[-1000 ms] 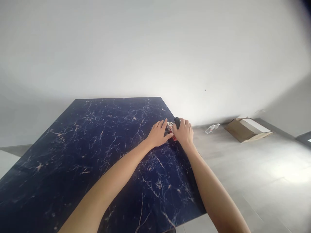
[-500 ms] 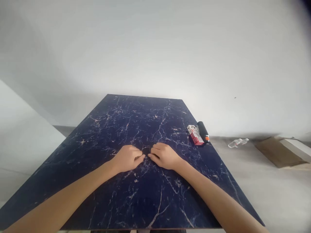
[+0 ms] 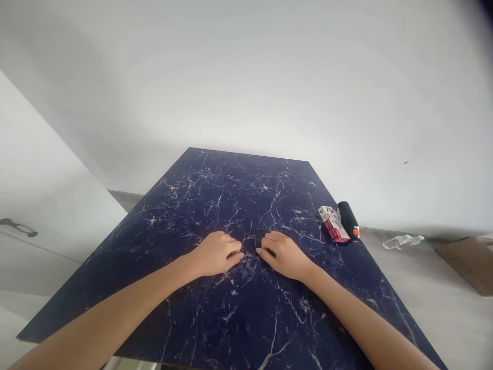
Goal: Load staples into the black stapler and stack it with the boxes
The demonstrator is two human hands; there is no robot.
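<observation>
My left hand (image 3: 220,253) rests on the dark blue marbled table (image 3: 246,318), its fingers curled and the thumb lying beneath them. Facing it across a narrow gap, my right hand (image 3: 284,254) is curled in the same way, thumb pointing left. Whatever the fingers of either hand hold, if anything, is hidden. Between the two hands a dark patch of the tabletop shows, and I cannot make out a separate thing there.
Near the table's right edge lie a red and white box (image 3: 334,224) and a black cylinder (image 3: 348,220) with an orange band. A clear plastic bottle (image 3: 402,241) and a brown cardboard piece (image 3: 468,262) are on the floor. A white door with a handle (image 3: 19,227) stands at left.
My view has turned left, so everything sits further right. My hands have moved slightly apart. The small dark thing seen between the fingertips earlier can no longer be made out.
</observation>
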